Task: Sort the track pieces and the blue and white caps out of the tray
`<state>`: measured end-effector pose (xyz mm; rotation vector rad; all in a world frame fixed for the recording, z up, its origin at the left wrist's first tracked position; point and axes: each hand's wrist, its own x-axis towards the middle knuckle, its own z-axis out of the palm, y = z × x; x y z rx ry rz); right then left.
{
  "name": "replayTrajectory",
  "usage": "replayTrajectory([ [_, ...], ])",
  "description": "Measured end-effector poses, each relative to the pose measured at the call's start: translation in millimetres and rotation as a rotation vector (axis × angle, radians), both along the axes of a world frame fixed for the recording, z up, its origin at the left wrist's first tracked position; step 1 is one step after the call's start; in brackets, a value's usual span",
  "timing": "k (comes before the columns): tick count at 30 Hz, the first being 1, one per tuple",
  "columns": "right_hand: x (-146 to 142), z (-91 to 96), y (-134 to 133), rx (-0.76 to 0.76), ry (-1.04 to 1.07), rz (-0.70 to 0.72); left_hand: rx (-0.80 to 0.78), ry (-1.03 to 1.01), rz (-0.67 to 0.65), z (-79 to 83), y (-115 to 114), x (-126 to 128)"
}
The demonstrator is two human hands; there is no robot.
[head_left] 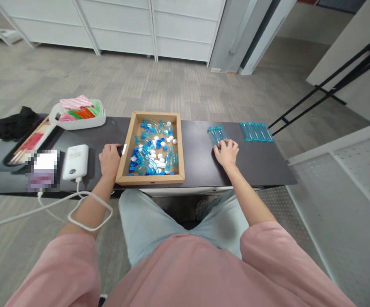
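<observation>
My left hand (109, 161) rests on the table at the left side of a cardboard tray (182, 147). Its curled fingers are around a small black object (120, 150), mostly hidden. Inside the tray lie mixed clear blue plastic pieces (146, 164), with blue caps (158, 144) and white caps (161, 164) among them. To the right, my right hand (227, 153) has its bent fingers on the near end of a group of clear blue plastic tubes (216, 133). The fingertips partly cover these tubes. Farther right, another group of similar tubes (257, 131) lies side by side.
On the dark table (196, 147), a white power bank (75, 162) and a blurred-out phone (44, 169) stand at left, with white cables (91, 194) crossing my left forearm. Behind them are a white basket (85, 123), a long dark tray (10, 162) and black cloth (15, 123).
</observation>
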<state>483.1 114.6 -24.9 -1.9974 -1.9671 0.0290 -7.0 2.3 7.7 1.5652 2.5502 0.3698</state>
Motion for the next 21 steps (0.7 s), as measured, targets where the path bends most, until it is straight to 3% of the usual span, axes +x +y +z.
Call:
replayTrajectory([
  [6, -12.1, -7.7, -42.0, 0.0, 0.013, 0.061, 0.023, -0.022, -0.009, -1.9, -1.5, -1.0],
  [13, -5.1, 7.6, -35.3, -0.121, 0.345, 0.061, 0.04, -0.054, -0.028, 0.3, -2.5, -0.8],
  [16, -9.1, 21.9, -33.4, -0.081, 0.402, 0.058, 0.055, -0.063, -0.029, 0.9, -3.2, -0.7],
  [18, -22.7, 33.3, -33.1, -0.029, 0.388, 0.133, 0.063, -0.068, -0.028, 0.6, -3.5, -0.7],
  [21, -61.6, 51.6, -29.8, -0.026, 0.315, 0.355, 0.071, -0.07, -0.029, 0.0, -3.8, -0.7],
])
